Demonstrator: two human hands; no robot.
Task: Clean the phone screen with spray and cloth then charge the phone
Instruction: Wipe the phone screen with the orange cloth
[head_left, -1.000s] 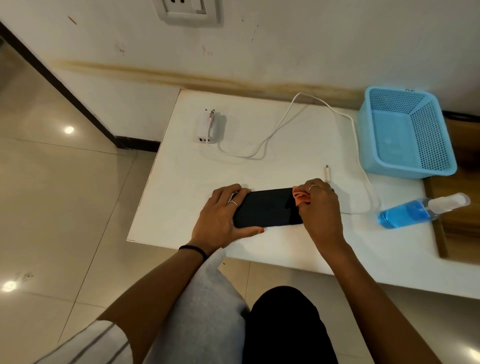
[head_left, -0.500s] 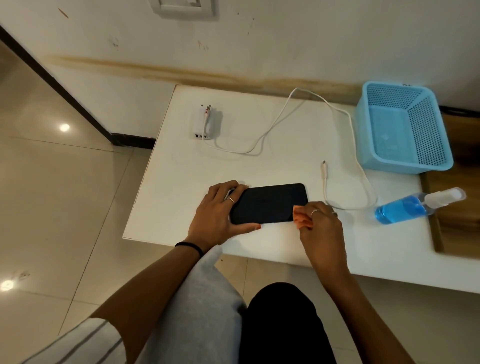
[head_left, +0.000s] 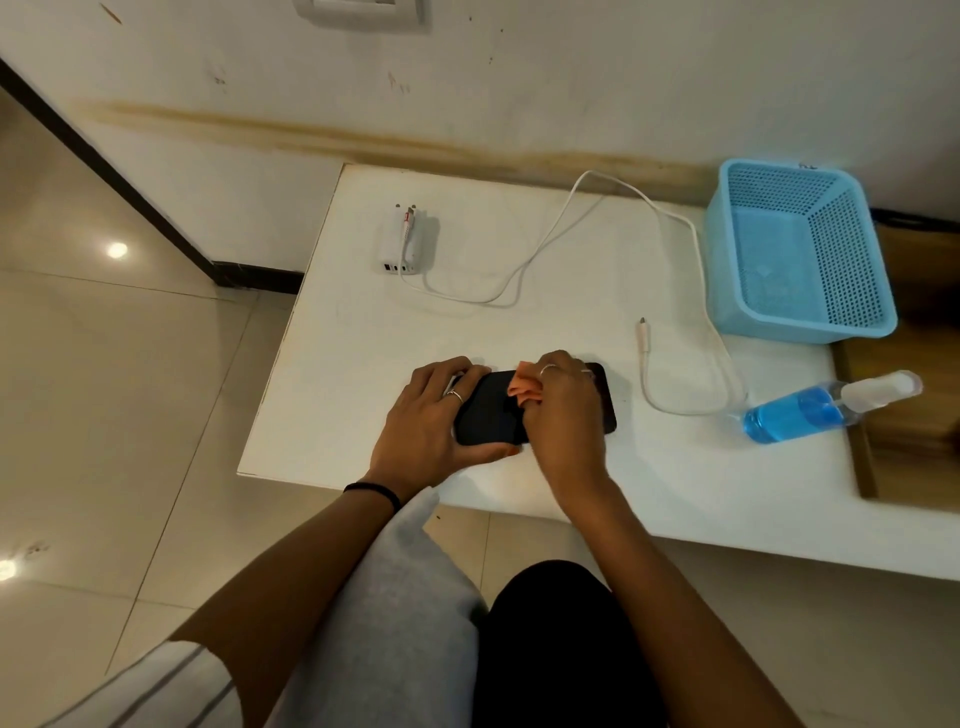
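A: Right hand (head_left: 563, 410) w/ orange cloth (head_left: 524, 385) slid from the phone's right end to mid-screen.
B: Grips?
A: Right fingers bunched on cloth; left hand (head_left: 434, 421) clamps phone (head_left: 491, 415), flat on table (head_left: 649, 483).
B: Risk?
A: Hard swipe could skid phone off near edge.

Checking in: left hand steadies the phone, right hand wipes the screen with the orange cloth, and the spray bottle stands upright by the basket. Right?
Not quite. The head view shows the spray bottle lying on its side on the table, near the blue basket, not upright. The rest holds: the left hand steadies the phone while the right hand wipes its screen with the orange cloth.
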